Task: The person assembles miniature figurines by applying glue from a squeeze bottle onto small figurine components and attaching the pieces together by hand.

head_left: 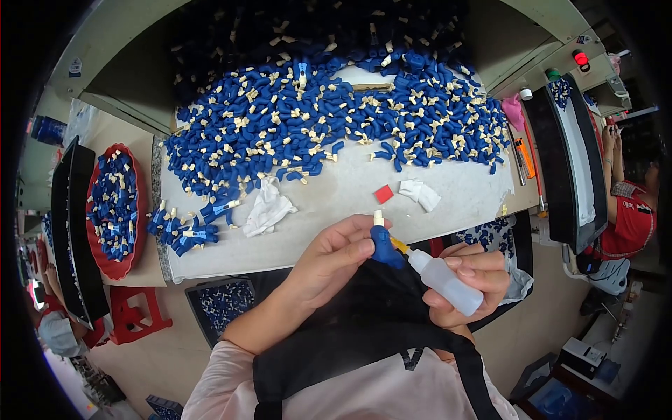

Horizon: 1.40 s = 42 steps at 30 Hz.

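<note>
Left fingers (355,250): are pinching one blue part (385,249). Right fingers (484,263): are grasping a bottle (448,281), nozzle (400,245) pointing partward.

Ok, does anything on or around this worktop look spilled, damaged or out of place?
Nothing clearly spilled or damaged stands out. Only the crumpled white wipe looks untidy, bunched on the pale worktop beside the heaped blue pieces. The squeeze bottle in the right hand and the blue piece in the left hand show no visible fault.
</note>
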Each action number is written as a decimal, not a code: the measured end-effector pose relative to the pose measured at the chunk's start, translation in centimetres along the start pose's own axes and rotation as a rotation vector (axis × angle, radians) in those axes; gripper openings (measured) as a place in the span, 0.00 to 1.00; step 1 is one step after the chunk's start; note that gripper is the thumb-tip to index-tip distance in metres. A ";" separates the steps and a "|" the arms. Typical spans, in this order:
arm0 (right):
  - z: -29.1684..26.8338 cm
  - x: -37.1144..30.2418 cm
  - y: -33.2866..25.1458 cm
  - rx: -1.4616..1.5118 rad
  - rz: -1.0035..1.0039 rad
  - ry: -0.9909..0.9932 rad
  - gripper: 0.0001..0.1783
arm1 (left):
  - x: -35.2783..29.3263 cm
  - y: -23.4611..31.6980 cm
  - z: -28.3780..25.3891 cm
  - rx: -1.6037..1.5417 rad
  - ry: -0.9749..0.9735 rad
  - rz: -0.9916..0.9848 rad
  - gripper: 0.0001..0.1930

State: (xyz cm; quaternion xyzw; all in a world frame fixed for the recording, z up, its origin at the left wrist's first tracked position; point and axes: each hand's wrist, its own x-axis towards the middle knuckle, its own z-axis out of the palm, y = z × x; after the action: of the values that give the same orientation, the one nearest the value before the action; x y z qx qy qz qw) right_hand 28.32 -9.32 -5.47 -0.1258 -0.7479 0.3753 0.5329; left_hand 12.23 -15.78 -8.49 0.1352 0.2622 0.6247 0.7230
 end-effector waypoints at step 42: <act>0.4 -0.4 0.2 -0.025 -0.009 -0.017 0.32 | 0.1 -0.2 -0.3 0.041 0.026 0.033 0.15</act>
State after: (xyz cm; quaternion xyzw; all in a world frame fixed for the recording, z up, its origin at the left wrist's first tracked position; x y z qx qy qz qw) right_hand 28.05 -9.58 -6.00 -0.1259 -0.7577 0.3644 0.5266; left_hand 12.21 -15.79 -8.84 0.1463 0.2823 0.6327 0.7061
